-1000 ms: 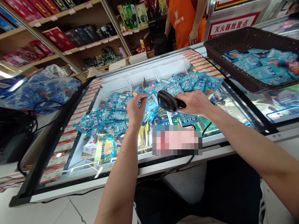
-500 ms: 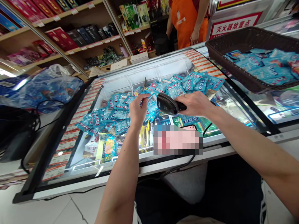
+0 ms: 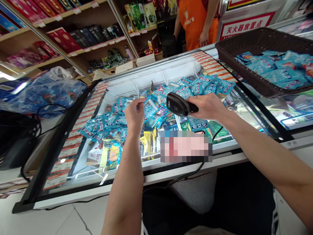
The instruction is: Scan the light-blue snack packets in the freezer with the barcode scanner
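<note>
My right hand [image 3: 207,106] is wrapped round the handle of a black barcode scanner [image 3: 178,103], whose head points left. Between the thumb and finger of my left hand [image 3: 135,115] is the edge of a small blue packet [image 3: 150,108]; its light label faces up, just left of the scanner. Beneath both hands, many similar blue packets [image 3: 100,125] lie heaped over the glass top of a display freezer [image 3: 80,199]. Close to the front edge is a pink item [image 3: 187,147], its details hidden by pixelation.
On the right stands a brown basket [image 3: 232,70] holding more blue packets. A plastic-wrapped bundle [image 3: 46,93] sits at the left. The scanner's black cable [image 3: 188,177] runs along the front edge. Behind the freezer, a person in an orange apron [image 3: 193,24] stands beside stocked shelves [image 3: 80,49].
My left hand has moved left, drawing the blue packet away from the heap beside the scanner. The scanner in my right hand has shifted slightly right and up.
</note>
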Demonstrator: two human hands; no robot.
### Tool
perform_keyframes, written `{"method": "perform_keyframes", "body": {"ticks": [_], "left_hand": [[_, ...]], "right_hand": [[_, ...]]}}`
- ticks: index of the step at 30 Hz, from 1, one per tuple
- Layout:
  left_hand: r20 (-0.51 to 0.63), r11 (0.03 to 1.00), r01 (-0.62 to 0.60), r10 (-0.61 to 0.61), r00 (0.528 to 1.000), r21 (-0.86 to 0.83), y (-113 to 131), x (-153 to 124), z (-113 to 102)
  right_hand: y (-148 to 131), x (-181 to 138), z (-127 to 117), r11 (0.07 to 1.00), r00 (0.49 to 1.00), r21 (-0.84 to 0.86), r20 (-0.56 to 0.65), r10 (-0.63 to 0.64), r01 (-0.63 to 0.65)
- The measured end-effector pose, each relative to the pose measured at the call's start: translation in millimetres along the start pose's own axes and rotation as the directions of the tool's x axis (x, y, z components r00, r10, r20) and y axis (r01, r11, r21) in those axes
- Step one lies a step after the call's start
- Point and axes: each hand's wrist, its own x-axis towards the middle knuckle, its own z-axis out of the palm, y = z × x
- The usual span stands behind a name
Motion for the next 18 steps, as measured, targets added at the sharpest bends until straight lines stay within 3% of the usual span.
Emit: {"method": "perform_keyframes", "body": {"ticks": [3, 5, 11, 18], "left_hand": [[-0.024, 0.963, 0.046, -0.042, 0.999, 0.267, -9.2, -2.7, -2.7], [-0.016, 0.929, 0.005, 0.001, 1.0, 0.37, -8.7, -6.9, -0.2], [0.202, 0.93, -0.247, 0.196, 0.96, 0.272, -2.2, -13.5, 11.4], [0.193, 0.922, -0.22, 0.164, 0.967, 0.319, -19.8, -5.9, 13.2]], "right_hand": [[3.8, -0.4, 0.7, 0.999, 0.999, -0.001, -0.009, 0.035, -0.035], [5.0, -0.5, 1.2, 0.999, 0.999, 0.0, -0.006, 0.048, -0.048], [5.4, -0.3, 1.0, 0.998, 0.997, -0.013, 0.035, 0.065, -0.065], [6.2, 0.3, 3.0, 0.998, 0.997, -0.018, 0.047, 0.064, -0.063]]}}
